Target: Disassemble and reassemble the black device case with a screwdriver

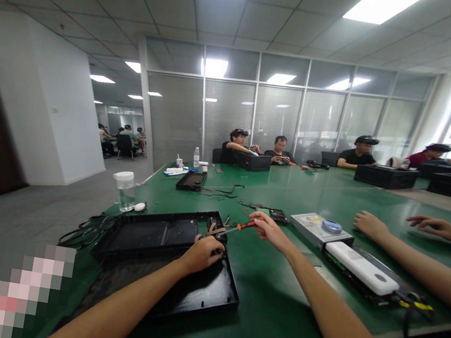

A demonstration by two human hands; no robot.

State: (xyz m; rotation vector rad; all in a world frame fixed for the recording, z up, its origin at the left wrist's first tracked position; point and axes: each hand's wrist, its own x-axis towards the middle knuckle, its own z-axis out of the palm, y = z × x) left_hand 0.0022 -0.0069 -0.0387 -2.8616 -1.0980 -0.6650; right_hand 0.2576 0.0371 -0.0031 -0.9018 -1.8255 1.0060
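My right hand is closed around the orange-and-black handle of a screwdriver. Its thin shaft points left toward the corner of a black plastic case, where several coloured wires bunch together. Just below that corner is my left hand, fingers curled around a small dark part that I cannot make out. Under my left wrist lies a second black panel, flat on the green table.
A lidded clear jar and a cable bundle lie left. To the right are a metal box with a blue tape roll, and a white device. A co-worker's hands rest there. Others sit across the table.
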